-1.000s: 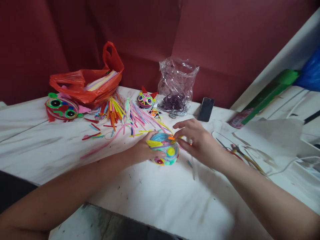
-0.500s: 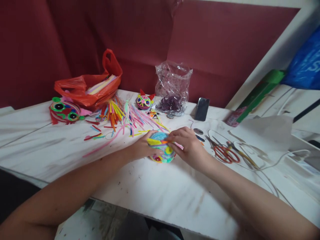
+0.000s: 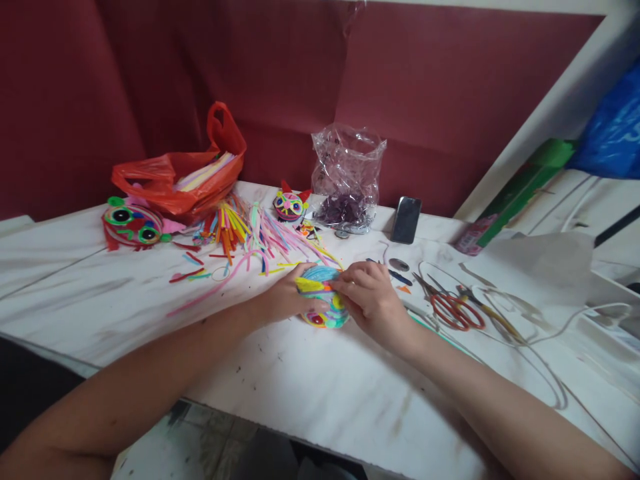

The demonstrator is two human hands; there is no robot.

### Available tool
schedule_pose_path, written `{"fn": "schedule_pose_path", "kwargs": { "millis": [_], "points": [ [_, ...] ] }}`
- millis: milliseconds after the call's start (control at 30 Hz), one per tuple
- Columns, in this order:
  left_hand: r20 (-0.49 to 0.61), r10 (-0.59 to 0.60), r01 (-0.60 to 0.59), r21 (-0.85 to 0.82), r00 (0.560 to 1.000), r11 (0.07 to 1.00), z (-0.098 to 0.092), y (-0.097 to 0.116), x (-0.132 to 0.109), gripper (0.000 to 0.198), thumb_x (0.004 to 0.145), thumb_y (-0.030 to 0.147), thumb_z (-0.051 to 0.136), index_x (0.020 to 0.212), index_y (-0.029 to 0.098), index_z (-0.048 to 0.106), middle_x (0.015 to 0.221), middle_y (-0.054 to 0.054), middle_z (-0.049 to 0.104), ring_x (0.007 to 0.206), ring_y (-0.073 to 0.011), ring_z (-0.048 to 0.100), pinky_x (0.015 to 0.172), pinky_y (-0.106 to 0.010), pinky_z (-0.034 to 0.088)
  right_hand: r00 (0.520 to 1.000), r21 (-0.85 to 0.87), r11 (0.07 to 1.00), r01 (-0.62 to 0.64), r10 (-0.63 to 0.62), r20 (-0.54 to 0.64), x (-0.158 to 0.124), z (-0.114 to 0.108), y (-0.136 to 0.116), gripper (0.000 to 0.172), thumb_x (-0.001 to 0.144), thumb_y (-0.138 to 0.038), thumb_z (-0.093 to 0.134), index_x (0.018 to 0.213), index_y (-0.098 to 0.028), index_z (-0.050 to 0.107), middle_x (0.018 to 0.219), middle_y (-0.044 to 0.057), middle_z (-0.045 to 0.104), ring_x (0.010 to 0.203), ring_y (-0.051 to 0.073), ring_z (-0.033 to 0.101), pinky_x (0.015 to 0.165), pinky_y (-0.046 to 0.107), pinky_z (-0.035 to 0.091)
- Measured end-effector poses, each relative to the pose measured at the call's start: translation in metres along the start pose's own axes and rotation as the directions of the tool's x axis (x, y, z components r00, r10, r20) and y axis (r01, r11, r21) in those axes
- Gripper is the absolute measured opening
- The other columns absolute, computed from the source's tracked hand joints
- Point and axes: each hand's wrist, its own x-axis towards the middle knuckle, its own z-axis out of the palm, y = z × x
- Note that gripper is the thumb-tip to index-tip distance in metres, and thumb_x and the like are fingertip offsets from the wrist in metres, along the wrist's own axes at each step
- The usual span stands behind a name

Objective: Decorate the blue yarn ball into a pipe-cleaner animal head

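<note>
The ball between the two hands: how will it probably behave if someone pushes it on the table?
The ball would probably roll, since its outline looks round. The roll may be uneven, because the yellow piece and red bead appear to stand out from its surface. It seems unlikely to be very slippery, as coloured strips cover it.

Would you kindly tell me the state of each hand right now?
Left hand: holding the colourful ball.
Right hand: curled, touching the ball; whether gripping anything cannot be told.
</note>
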Motion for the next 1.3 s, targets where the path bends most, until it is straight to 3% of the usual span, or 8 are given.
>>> {"fn": "schedule_pose_path", "kwargs": {
  "millis": [167, 367, 600, 800, 1100, 1300],
  "points": [
    [-0.026, -0.120, 0.116, -0.119, 0.992, 0.986, 0.004, 0.008, 0.000, 0.061, 0.065, 0.018, 0.072, 0.120, 0.019, 0.046, 0.104, -0.005, 0.064, 0.086, -0.0164, 0.063, 0.069, -0.025, 0.053, 0.999, -0.072, 0.997, 0.037, -0.037, -0.001, -0.003, 0.003, 0.000, 0.022, 0.091, -0.015, 0.051, 0.106, -0.020, 0.066, 0.093, 0.009, 0.068, 0.093, 0.024, 0.050, 0.077, 0.040, 0.035],
    [-0.095, -0.240, 0.214, -0.223, 0.966, 0.951, 0.013, 0.016, 0.001, 0.056, 0.070, 0.028, 0.068, 0.120, 0.019, 0.044, 0.096, -0.002, 0.061, 0.081, -0.0152, 0.061, 0.069, -0.025, 0.048, 0.999, -0.006, 1.000, 0.027, -0.027, -0.026, -0.003, 0.002, 0.000, 0.024, 0.089, -0.014, 0.051, 0.108, -0.019, 0.064, 0.093, 0.009, 0.067, 0.093, 0.024, 0.051, 0.078, 0.041, 0.038],
    [-0.078, -0.251, 0.218, -0.301, 0.965, 0.929, 0.014, 0.020, 0.002, 0.059, 0.066, 0.030, 0.069, 0.118, 0.019, 0.044, 0.103, -0.004, 0.060, 0.084, -0.0159, 0.060, 0.077, -0.030, 0.047, 0.990, 0.066, 0.990, -0.124, 0.128, -0.066, 0.000, -0.015, 0.012, 0.020, 0.085, -0.011, 0.050, 0.099, -0.018, 0.063, 0.096, 0.009, 0.068, 0.095, 0.025, 0.054, 0.083, 0.044, 0.041],
    [-0.074, -0.224, 0.191, -0.309, 0.972, 0.932, 0.013, 0.016, 0.004, 0.054, 0.068, 0.027, 0.067, 0.116, 0.016, 0.044, 0.092, 0.000, 0.058, 0.081, -0.0141, 0.056, 0.077, -0.028, 0.045, 0.998, 0.037, 0.998, -0.053, 0.052, 0.022, -0.003, -0.004, 0.007, 0.019, 0.089, -0.018, 0.050, 0.101, -0.019, 0.065, 0.102, 0.010, 0.066, 0.100, 0.026, 0.052, 0.086, 0.045, 0.039],
    [-0.092, -0.218, 0.173, -0.351, 0.972, 0.920, 0.013, 0.016, 0.004, 0.052, 0.070, 0.028, 0.069, 0.115, 0.016, 0.045, 0.093, -0.001, 0.059, 0.081, -0.0133, 0.057, 0.079, -0.028, 0.046, 1.000, -0.011, 1.000, 0.022, -0.022, 0.000, -0.007, 0.005, 0.005, 0.020, 0.089, -0.016, 0.048, 0.103, -0.018, 0.062, 0.103, 0.011, 0.067, 0.103, 0.025, 0.051, 0.091, 0.048, 0.035],
    [0.032, -0.227, 0.222, -0.382, 0.973, 0.897, 0.007, 0.008, 0.004, 0.070, 0.060, 0.024, 0.079, 0.119, 0.016, 0.043, 0.108, -0.006, 0.062, 0.095, -0.0192, 0.061, 0.088, -0.036, 0.047, 0.999, -0.056, 0.998, -0.041, 0.040, -0.018, -0.007, 0.008, 0.015, 0.019, 0.087, -0.015, 0.049, 0.100, -0.016, 0.063, 0.101, 0.012, 0.067, 0.098, 0.027, 0.051, 0.086, 0.047, 0.038]
  ]
}}
